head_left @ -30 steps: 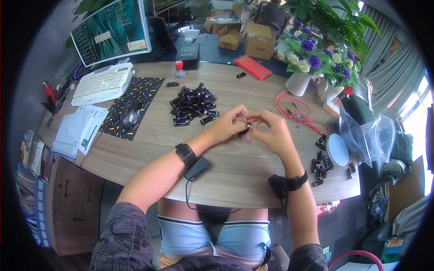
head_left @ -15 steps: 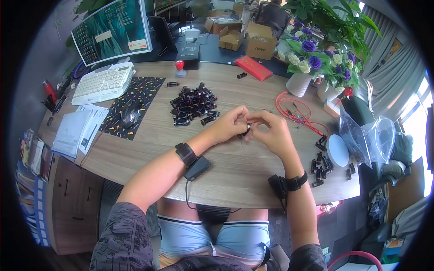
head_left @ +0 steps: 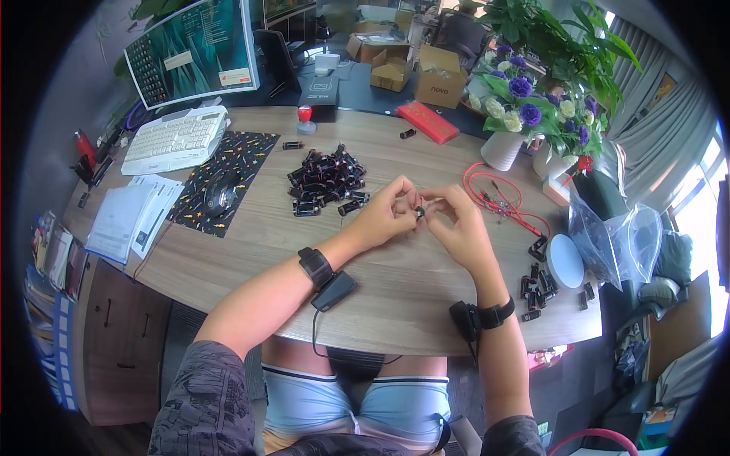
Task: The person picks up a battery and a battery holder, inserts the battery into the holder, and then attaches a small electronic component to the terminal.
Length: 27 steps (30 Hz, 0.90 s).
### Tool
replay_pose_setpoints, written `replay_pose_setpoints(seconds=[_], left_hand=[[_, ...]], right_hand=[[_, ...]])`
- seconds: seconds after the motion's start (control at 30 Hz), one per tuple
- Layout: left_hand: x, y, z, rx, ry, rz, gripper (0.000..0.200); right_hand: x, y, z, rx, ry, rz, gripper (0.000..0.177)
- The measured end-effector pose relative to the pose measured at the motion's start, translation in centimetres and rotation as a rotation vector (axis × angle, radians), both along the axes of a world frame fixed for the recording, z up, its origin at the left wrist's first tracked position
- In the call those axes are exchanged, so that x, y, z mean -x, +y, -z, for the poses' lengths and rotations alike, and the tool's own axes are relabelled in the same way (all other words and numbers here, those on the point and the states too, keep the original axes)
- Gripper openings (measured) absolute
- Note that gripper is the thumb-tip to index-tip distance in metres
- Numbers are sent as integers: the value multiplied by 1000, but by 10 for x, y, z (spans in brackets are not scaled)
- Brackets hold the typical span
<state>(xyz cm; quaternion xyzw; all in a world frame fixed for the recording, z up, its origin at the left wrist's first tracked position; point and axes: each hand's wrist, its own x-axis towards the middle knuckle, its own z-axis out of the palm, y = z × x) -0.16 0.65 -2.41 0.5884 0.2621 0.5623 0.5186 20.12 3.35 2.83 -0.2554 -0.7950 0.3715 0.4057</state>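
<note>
Over the middle of the desk, my left hand (head_left: 388, 216) is closed, thumb and fingertips pinching a small black cylinder (head_left: 419, 213) with a shiny end. My right hand (head_left: 458, 228) meets it from the other side, its thumb and forefinger closed at the same piece. Fingers cover most of the cylinder, so its details are hidden. Beyond my left hand lies a heap of similar black cylinders (head_left: 327, 178). A smaller group of black cylinders (head_left: 538, 283) lies to the right of my right forearm, beside a pale blue round dish (head_left: 566, 261).
A red cable (head_left: 525, 216) with small metal bits lies beyond my right hand. Clear plastic bags (head_left: 616, 239) sit at the right edge. Farther back are a red-handled stamp (head_left: 306, 120), a red packet (head_left: 428, 122) and flower vases (head_left: 502, 150). A keyboard (head_left: 176, 139) stands left.
The small cylinder has been turned between my fingers, its shiny end now showing more toward me. Both hands stay together in nearly the same spot; the view has shifted slightly.
</note>
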Motion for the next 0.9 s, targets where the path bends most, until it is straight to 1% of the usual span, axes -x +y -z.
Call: replay_pose_setpoints(seconds=[0.03, 0.1, 0.2, 0.27, 0.33, 0.37, 0.47, 0.53, 0.67, 0.8, 0.9], left_hand=[[-1, -1, 0, -20, -15, -18, 26], [-3, -1, -2, -43, -33, -36, 26], [-2, -4, -3, 1, 58, -95, 27], [-3, -3, -4, -28, 81, -127, 27], [-3, -3, -4, -82, 131, -189, 28], [-3, -3, -4, -82, 130, -191, 28], [-1, -4, -4, -96, 253, -211, 30], [-2, -5, -5, -111, 253, -226, 30], [-4, -6, -7, -149, 271, -261, 31], [-5, -6, -8, -173, 294, -283, 32], [-5, -6, -7, -183, 286, -287, 33]], right_hand=[[0, 0, -1, -6, -4, -3, 34], [-2, 1, -2, 61, -57, 20, 32], [-4, 0, -4, 98, -113, 43, 31], [-3, -1, -5, 105, -167, 63, 31], [-2, 0, -3, 115, -163, 60, 31], [-2, 1, -1, 123, -158, 60, 30], [-1, 4, 6, 106, -124, 64, 29], [1, 6, 11, 58, -58, 71, 27], [2, 8, 14, 36, -34, 70, 24], [1, 5, 8, 47, -134, 82, 20], [1, 3, 5, 38, -153, 100, 19]])
